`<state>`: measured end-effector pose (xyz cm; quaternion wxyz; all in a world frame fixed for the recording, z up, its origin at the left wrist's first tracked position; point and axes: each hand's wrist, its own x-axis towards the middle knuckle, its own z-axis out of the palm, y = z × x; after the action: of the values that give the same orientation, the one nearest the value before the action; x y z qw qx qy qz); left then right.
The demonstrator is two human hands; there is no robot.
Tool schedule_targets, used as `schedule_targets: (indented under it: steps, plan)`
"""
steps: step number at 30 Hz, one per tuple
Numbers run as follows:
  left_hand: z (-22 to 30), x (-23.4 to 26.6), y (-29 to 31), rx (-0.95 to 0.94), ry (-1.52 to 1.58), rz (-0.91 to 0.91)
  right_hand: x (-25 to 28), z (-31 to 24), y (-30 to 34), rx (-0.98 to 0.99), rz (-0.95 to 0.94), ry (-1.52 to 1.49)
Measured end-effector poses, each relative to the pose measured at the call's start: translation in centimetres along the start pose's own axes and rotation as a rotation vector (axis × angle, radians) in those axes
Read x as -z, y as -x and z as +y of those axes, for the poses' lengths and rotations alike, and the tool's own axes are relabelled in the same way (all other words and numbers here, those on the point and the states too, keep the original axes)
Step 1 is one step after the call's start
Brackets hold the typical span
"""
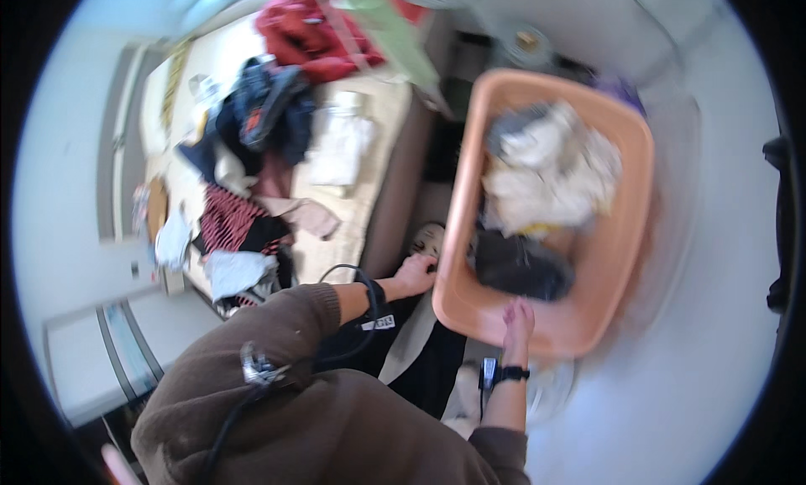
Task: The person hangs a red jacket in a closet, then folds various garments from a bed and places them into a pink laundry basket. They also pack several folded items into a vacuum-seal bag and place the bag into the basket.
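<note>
A peach-coloured plastic tub (635, 233) stands in front of me on the right. Inside it are white and cream garments (546, 178), with a dark grey garment (522, 267) nearer to me. My right hand (518, 319) reaches over the tub's near rim, its fingers bunched together close to the dark garment. Whatever those fingers hold, if anything, is too blurred to name. Beside the tub's left rim is my left hand (414, 275), with its fingers curled. Something small and dark shows at its fingertips, and I cannot tell what it is.
On the left, a bed (336, 229) bears a red garment (306, 36), dark blue clothes (264, 107), folded white cloth (344, 141) and a red-black striped garment (235, 220). A pale green strip (395, 40) hangs across the top. A black cable (367, 317) loops by my left wrist.
</note>
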<state>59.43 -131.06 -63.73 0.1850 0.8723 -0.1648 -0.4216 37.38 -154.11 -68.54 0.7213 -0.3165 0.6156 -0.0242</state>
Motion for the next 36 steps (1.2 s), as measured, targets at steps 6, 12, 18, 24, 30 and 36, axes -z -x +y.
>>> schedule_targets:
  steps: [6,12,18,24,30,36]
  plan:
    - [-1.7,10.3,1.0,0.112,0.239,0.372,-5.9,-3.8,2.5,0.021,-0.102,0.352]
    - [-6.0,26.2,0.7,-0.062,-0.01,1.23,-14.0,-6.8,2.8,0.046,-0.215,0.591]
    - [-11.3,38.3,1.1,0.252,-0.288,1.186,-23.9,-8.7,4.9,0.058,-0.357,0.755]
    - [-16.4,40.7,0.6,0.051,-0.083,1.168,-34.3,-9.2,8.7,0.082,-0.574,0.879]
    - [-15.6,41.5,4.6,-0.252,0.268,1.274,-45.6,-10.2,14.3,0.096,-0.864,0.822]
    - [-9.8,38.7,11.4,-0.391,0.336,1.341,-52.9,-10.1,16.8,-0.322,-0.943,0.176]
